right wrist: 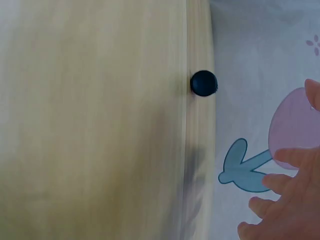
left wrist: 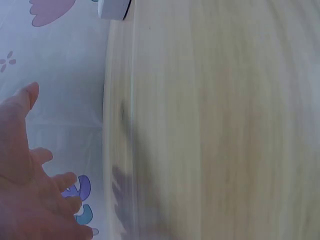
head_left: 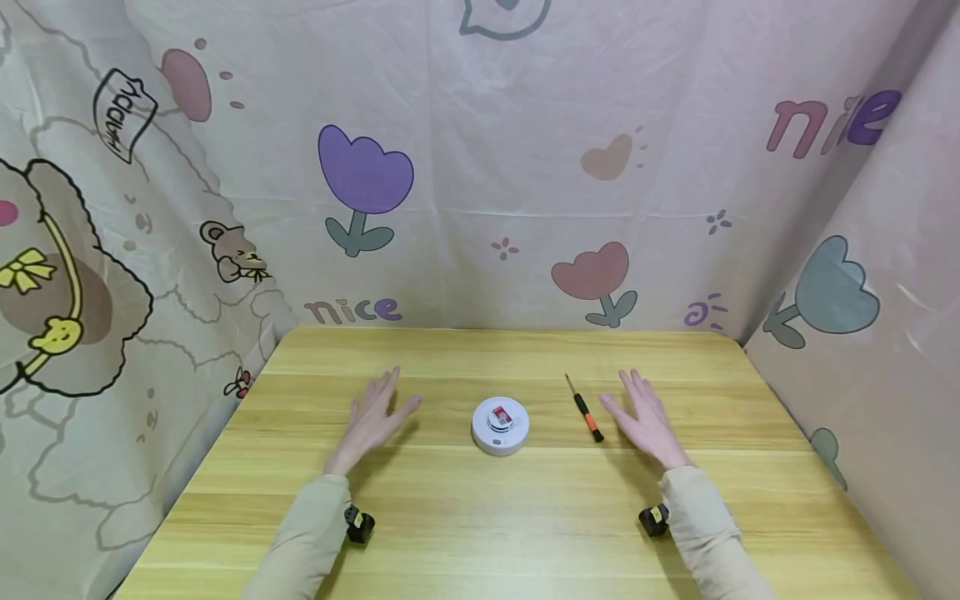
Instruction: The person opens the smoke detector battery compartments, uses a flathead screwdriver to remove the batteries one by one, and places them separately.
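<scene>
A round white smoke detector [head_left: 500, 426] with a red label on top lies near the middle of the wooden table. To its right is a small screwdriver [head_left: 583, 408] with an orange and black handle, its thin tip pointing away. My left hand [head_left: 372, 419] is held over the table left of the detector, fingers straight and thumb spread. Just right of the screwdriver, my right hand [head_left: 643, 417] is likewise spread, holding nothing. In the left wrist view, part of the detector [left wrist: 113, 9] shows at the top edge. The screwdriver's black handle end [right wrist: 204, 83] appears in the right wrist view.
A printed cloth curtain [head_left: 480, 167] with flowers and bears hangs behind the table [head_left: 450, 533] and along both sides. Small black cameras sit at the left wrist [head_left: 360, 525] and right wrist [head_left: 655, 521], below the light sleeves.
</scene>
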`<state>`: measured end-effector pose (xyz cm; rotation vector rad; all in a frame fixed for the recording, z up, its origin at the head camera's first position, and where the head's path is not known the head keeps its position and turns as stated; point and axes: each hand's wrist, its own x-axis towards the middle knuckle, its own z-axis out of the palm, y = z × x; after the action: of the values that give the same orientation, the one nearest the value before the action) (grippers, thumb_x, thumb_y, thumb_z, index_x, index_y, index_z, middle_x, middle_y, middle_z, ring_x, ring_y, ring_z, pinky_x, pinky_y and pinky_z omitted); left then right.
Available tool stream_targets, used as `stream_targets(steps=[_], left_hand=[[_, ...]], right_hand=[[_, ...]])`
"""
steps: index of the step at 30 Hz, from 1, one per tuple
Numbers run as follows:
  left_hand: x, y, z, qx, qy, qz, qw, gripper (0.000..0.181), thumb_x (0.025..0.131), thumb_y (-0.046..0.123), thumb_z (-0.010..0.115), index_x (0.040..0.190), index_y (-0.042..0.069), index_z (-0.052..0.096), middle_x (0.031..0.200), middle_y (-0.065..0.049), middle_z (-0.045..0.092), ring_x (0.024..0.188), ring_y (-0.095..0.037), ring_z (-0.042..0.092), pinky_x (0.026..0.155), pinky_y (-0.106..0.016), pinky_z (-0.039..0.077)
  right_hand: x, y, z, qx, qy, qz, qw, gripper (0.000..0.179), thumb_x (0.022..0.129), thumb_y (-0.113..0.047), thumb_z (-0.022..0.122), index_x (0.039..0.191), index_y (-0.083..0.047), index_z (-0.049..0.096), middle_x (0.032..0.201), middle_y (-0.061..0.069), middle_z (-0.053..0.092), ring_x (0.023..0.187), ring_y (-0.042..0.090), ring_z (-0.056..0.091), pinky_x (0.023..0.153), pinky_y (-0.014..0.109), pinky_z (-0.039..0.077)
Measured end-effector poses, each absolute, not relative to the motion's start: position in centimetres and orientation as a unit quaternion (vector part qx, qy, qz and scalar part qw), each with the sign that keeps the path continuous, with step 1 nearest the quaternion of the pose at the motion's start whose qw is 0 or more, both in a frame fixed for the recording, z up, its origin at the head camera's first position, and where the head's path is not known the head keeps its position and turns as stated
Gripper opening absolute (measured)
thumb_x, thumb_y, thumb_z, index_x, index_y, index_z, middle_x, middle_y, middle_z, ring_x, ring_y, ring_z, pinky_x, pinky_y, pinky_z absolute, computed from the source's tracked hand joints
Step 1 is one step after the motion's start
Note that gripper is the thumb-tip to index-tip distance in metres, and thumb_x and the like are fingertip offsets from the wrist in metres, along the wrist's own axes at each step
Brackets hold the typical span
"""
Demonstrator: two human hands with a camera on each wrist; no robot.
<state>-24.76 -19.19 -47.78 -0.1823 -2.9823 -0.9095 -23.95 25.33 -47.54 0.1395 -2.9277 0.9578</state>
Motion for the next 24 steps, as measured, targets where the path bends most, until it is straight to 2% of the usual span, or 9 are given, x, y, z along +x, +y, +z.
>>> stream_targets(steps=[14,24], left_hand=[[-24.3,-17.3,-47.8,-0.099,-0.943,-0.317,-0.018,0.081,0.083,0.061,0.041,0.144,0.022,0.005,0.151,-0.005,0.009,0.137,-0.038,0.007,0.105,-0.067,0.001],[-24.1,-16.0,-47.7,-0.118,-0.938,-0.323,-0.045,0.086,0.080,0.062,0.046,0.144,0.021,0.007,0.150,-0.010,0.015,0.137,-0.037,0.007,0.107,-0.064,-0.001]], right_hand=[[-23.7,23.8,-47.8,0.078,-0.942,0.325,0.021,0.073,0.087,-0.055,0.040,0.144,-0.016,0.014,0.151,0.014,0.004,0.137,0.039,0.004,0.108,0.063,0.004],[-23.5,22.7,-47.7,0.084,-0.939,0.332,0.013,0.075,0.085,-0.056,0.043,0.143,-0.018,0.016,0.151,0.012,0.006,0.138,0.036,0.004,0.108,0.062,0.005]])
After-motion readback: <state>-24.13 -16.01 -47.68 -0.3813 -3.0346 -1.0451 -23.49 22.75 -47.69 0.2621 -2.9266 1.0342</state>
